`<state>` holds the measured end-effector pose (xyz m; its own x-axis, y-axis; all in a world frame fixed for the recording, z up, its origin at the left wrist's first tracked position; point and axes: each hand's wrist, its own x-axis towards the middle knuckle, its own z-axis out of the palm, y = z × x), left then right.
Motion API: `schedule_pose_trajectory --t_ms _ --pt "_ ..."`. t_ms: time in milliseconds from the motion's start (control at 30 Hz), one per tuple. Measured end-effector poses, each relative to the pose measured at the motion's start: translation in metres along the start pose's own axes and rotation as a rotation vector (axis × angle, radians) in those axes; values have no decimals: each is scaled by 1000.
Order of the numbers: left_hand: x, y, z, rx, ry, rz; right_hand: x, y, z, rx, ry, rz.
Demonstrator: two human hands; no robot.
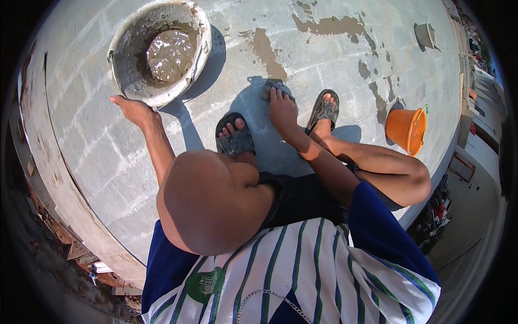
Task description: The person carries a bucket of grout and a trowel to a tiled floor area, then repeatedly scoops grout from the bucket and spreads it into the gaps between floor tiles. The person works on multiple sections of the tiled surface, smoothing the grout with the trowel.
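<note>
My left hand (136, 112) is closed on the near rim of a mortar-caked bucket (125, 81), its thumb sticking out to the left. Wet grey mortar (171, 54) lies inside, shining in the sun. Between my sandalled feet, my right hand (283, 110) reaches down to the block surface. Its fingers are closed over a small dark grey piece (266, 90) pressed low to the surface; its kind is hard to make out. A smeared strip of mortar (267, 54) runs away just beyond that hand.
An orange bucket (400, 128) lies tipped on its side to the right. Farther off at the right is a small grey bucket (425, 35). More mortar patches (337, 26) mark the joints ahead. The surface ends at a long edge (70, 178) on the left, with a drop beyond.
</note>
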<state>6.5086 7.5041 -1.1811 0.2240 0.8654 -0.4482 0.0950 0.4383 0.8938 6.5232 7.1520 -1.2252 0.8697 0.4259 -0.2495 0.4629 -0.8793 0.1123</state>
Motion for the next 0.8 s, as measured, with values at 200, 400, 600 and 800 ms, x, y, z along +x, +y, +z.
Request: schedule_pose_trajectory --t_ms 200,400,600,800 --pt "0 3 -8 -14 -9 14 -2 18 -60 216 -366 -282" --pt "7 -3 -11 33 -17 47 109 0 -203 477 -221 -100" --pt "17 -8 -17 13 20 74 183 -123 -234 577 370 -780" --pt "7 -8 -2 90 39 115 236 -202 -149 -109 -207 -721"
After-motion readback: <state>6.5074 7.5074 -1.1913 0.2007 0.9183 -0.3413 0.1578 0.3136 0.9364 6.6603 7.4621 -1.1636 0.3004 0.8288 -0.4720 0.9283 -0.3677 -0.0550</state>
